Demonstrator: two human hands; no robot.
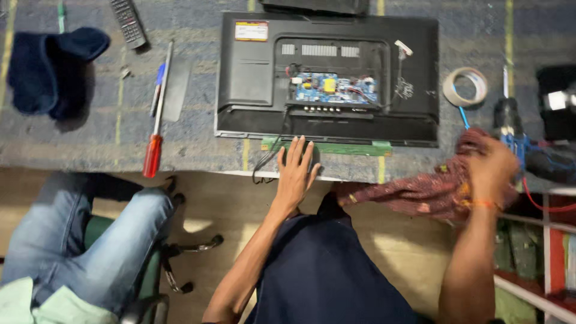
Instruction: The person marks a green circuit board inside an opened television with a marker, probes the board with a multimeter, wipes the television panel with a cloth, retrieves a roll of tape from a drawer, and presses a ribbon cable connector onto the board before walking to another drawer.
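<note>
The left hand [296, 171] lies flat with fingers spread on the worktop [72, 141] edge, just below the television [252, 78] lying face down with its back cover off and a blue circuit board [334, 88] showing. The right hand [492, 168] is closed around a dark red patterned cloth [414, 192] at the worktop's right end. A red-handled screwdriver [155, 132], a tape roll [465, 87] and a remote [128, 21] lie nearby. Another person's jeans-clad leg [78, 240] sits left, above a wooden floor [228, 204].

The person wears a dark navy garment, lower centre of the frame. Bare forearms. An orange thread band, slightly blurred, circles the right wrist at right.
</note>
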